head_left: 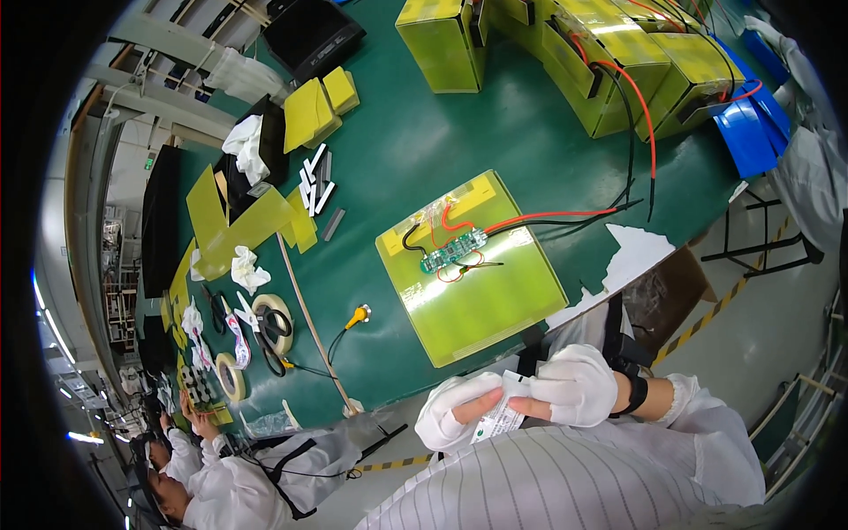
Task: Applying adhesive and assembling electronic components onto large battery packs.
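Close to my body, at the table's near edge, both gloved hands pinch a small white printed label. My left hand is closed on its left side, bare fingertips pressed to it. My right hand grips its other side in the same way. Beyond them lies a yellow-green wrapped battery pack with a green circuit board on top. Red and black wires run from the board to the right. Neither hand touches the pack.
More wrapped battery packs with loose leads stand at the far right beside blue sheets. Scissors, a tape roll and a yellow-tipped cable lie left. A co-worker's hands are at lower left.
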The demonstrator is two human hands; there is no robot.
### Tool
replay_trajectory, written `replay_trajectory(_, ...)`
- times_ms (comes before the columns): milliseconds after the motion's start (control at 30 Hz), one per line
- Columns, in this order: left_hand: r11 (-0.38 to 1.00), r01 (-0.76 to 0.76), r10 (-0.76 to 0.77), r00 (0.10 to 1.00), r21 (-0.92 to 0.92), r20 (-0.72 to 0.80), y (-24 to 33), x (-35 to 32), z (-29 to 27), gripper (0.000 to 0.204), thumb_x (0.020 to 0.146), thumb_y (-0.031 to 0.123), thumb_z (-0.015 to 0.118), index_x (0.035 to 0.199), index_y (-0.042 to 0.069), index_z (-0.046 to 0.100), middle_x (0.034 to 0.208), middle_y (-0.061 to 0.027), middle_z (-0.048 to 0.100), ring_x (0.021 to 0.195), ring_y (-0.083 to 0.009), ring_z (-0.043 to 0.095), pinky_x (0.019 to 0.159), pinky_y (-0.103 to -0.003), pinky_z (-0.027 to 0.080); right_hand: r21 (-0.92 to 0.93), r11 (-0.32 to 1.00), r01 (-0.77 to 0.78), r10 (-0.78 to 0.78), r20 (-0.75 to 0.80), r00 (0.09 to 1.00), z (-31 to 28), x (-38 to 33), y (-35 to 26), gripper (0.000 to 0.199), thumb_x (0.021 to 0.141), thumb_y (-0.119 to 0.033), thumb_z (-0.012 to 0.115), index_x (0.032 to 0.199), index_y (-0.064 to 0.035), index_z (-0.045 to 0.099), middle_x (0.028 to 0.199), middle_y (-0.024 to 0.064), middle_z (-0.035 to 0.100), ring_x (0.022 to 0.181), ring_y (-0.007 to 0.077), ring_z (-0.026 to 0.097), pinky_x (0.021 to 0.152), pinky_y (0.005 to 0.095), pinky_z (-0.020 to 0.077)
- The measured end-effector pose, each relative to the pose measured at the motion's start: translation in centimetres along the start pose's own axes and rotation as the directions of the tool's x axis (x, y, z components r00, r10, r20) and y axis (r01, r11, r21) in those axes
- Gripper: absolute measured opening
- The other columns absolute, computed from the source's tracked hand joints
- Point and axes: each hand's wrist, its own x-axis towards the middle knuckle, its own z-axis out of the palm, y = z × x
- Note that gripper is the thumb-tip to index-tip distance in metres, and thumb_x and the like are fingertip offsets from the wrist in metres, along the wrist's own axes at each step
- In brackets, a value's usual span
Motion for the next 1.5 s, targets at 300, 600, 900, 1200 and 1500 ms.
replay_trajectory(300,0.931,0.271,-0.303,0.948,-0.246,-0.103,-0.8,-1.6,2.2,0.028,0.076,-0.007,0.069,0.104,-0.003,0.068,0.095,-0.0179,0.068,0.074,-0.0258,0.065,0.066,-0.03,0.05,0.039,0.996,-0.075,0.073,0.051,0.996,0.4,-0.9,-0.6,0.029,0.076,-0.014,0.072,0.105,-0.0122,0.07,0.06,0.0025,0.048,0.044,0.0167,0.043,0.041,0.031,0.0303)
replay_trajectory(600,0.999,-0.021,0.01,0.944,-0.031,-0.33,0.6,0.8,3.2,0.032,0.07,-0.008,0.072,0.1,0.0,0.069,0.094,-0.0176,0.069,0.073,-0.0258,0.066,0.066,-0.03,0.052,0.07,0.984,-0.166,0.16,0.09,0.983,-0.1,-0.4,-0.8,0.008,0.078,-0.014,0.072,0.078,-0.0088,0.067,0.054,0.0052,0.046,0.041,0.0218,0.044,0.039,0.034,0.0306)
replay_trajectory(900,0.997,-0.031,0.055,0.916,0.066,-0.397,0.5,1.2,3.6,0.031,0.068,-0.004,0.075,0.098,0.004,0.071,0.094,-0.0131,0.07,0.073,-0.0242,0.066,0.065,-0.029,0.052,0.023,0.981,-0.192,0.184,0.191,0.964,-0.6,-0.3,-0.7,0.033,0.075,-0.018,0.076,0.054,-0.0098,0.052,0.048,0.0049,0.041,0.038,0.0216,0.04,0.039,0.0354,0.0268)
replay_trajectory(1200,0.997,-0.045,0.066,0.919,0.064,-0.388,0.3,1.2,3.4,0.029,0.069,-0.003,0.075,0.097,0.006,0.071,0.095,-0.0108,0.07,0.071,-0.0234,0.065,0.064,-0.029,0.052,-0.041,0.998,-0.051,0.058,0.178,0.982,-0.6,-0.3,-0.2,0.023,0.065,-0.012,0.078,0.087,-0.0148,0.072,0.062,-0.0021,0.05,0.046,0.0148,0.041,0.041,0.0301,0.0264)
replay_trajectory(1500,0.97,0.235,-0.242,0.946,-0.059,-0.215,-1.4,-2.2,4.1,0.021,0.073,0.007,0.078,0.093,0.004,0.069,0.084,-0.0097,0.069,0.068,-0.0254,0.066,0.057,-0.03,0.05,0.252,0.884,-0.395,0.388,0.078,0.918,0.4,-0.1,0.0,0.016,0.07,-0.007,0.077,0.083,-0.0102,0.067,0.073,0.0054,0.064,0.06,0.0251,0.058,0.056,0.0326,0.0436)
